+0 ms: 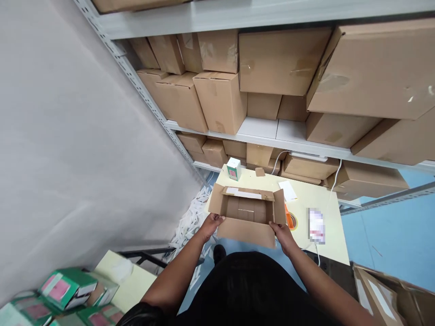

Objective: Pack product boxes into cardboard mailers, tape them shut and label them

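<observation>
Between my two hands is a cardboard box (245, 230) with its flaps folded outward, over the near edge of a pale yellow table (333, 199). Brown tape shows on its inside bottom, and a white strip runs along the far flap. My left hand (212, 225) grips the near left corner, thumb on the rim. At the near right corner, my right hand (282, 234) is closed on the cardboard in the same way. Just right of the box lie an orange tape dispenser (289, 217) and a roll of yellow tape (294, 221).
A small green and white box (234, 169) stands at the table's far left. White paper (288, 191) lies farther right. Metal shelves (258, 129) full of cartons rise behind. Paper scraps (190, 217) cover the floor at left; green boxes (68, 290) sit lower left.
</observation>
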Motion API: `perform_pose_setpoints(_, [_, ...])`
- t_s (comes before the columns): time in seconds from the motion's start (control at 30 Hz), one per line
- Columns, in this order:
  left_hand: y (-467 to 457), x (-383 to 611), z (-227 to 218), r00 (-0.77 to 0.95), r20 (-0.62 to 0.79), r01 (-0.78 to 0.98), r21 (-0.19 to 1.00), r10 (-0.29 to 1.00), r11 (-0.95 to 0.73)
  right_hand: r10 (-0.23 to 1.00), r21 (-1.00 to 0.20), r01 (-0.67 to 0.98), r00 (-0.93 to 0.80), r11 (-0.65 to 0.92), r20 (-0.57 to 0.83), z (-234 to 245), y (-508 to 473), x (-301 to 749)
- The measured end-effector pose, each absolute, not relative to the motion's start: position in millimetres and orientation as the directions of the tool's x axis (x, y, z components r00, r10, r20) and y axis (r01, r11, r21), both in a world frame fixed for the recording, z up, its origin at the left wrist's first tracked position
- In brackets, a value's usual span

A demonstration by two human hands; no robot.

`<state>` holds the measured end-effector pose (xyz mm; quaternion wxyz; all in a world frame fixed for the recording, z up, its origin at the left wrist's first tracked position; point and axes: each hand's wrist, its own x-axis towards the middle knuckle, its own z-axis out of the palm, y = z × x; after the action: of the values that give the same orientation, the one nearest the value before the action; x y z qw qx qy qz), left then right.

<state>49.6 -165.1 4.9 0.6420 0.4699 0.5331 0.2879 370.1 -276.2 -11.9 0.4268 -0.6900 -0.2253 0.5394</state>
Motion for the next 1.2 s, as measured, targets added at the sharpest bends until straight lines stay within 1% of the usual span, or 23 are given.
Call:
perform_pose_setpoints(0.07, [-171.2,55.6,4.4,0.222,-0.371,0.238,0.918,0.902,0.319,0.755,-0.802,0.052,0.378,-0.595,-0.535,-11.6,-268.6,376.1])
perform_pose_setpoints(0.13, [-178.4,63.0,5.5,0.188,-0.329,0.352,0.902,0.925,0.249,0.744,-0.728,0.236,0.415,-0.644,-0.524,-9.2,-260.8,381.2])
perform_pose_setpoints(0.2, [-188.2,70.2,8.3,0.136,-0.297,0.446,0.870,0.945,0.210,0.753,-0.656,0.383,0.438,-0.650,-0.490,-4.9,-254.9,386.3])
perform_pose_setpoints(0.27, [-201.0,74.9,12.7,0.081,-0.267,0.483,0.854,0.960,0.196,0.784,-0.611,0.495,0.448,-0.618,-0.430,0.4,-252.7,391.8])
perform_pose_setpoints(0.33, [-216.1,73.8,19.0,0.061,-0.223,0.441,0.880,0.973,0.174,0.825,-0.574,0.593,0.431,-0.564,-0.365,6.6,-254.1,396.3])
perform_pose_setpoints(0.43, [-242.9,58.3,31.2,0.046,-0.169,0.285,0.947,0.985,0.149,0.881,-0.506,0.722,0.363,-0.471,-0.302,19.5,-259.0,396.5])
perform_pose_setpoints(0.5, [-263.8,40.7,39.2,0.000,-0.174,0.177,0.969,0.985,0.171,0.906,-0.456,0.788,0.307,-0.413,-0.290,31.2,-261.3,389.1])
perform_pose_setpoints(0.6, [-300.4,10.3,46.8,-0.118,-0.205,0.050,0.976,0.972,0.212,0.930,-0.397,0.859,0.209,-0.322,-0.302,51.0,-262.4,365.7])
perform_pose_setpoints(0.67, [-327.7,-10.2,48.3,-0.201,-0.217,0.002,0.975,0.955,0.222,0.940,-0.385,0.886,0.135,-0.256,-0.315,63.8,-263.9,342.9])
perform_pose_setpoints(0.77, [-372.2,-42.4,50.2,-0.295,-0.205,-0.046,0.979,0.933,0.200,0.951,-0.414,0.894,0.036,-0.168,-0.308,80.9,-271.5,299.9])
perform_pose_setpoints(0.87, [-420.9,-78.7,60.2,-0.375,-0.156,-0.074,0.988,0.914,0.138,0.958,-0.485,0.869,-0.043,-0.105,-0.284,96.7,-288.0,247.7])
perform_pose_setpoints(0.9, [-437.7,-91.6,66.0,-0.396,-0.124,-0.058,0.992,0.910,0.110,0.958,-0.504,0.859,-0.060,-0.094,-0.282,102.0,-295.0,228.9])
perform_pose_setpoints(0.97, [-470.6,-118.3,80.1,-0.436,-0.023,0.029,0.999,0.900,0.040,0.954,-0.518,0.851,-0.078,-0.088,-0.290,112.8,-309.6,190.8])
perform_pose_setpoints(1.07, [-514.1,-157.1,102.1,-0.477,0.132,0.171,0.984,0.869,-0.055,0.945,-0.497,0.865,-0.103,-0.070,-0.312,129.6,-329.0,137.3])
perform_pose_setpoints(1.2, [-554.8,-200.3,124.5,-0.500,0.220,0.233,0.966,0.838,-0.114,0.937,-0.447,0.895,-0.163,0.008,-0.309,152.9,-344.6,83.3])
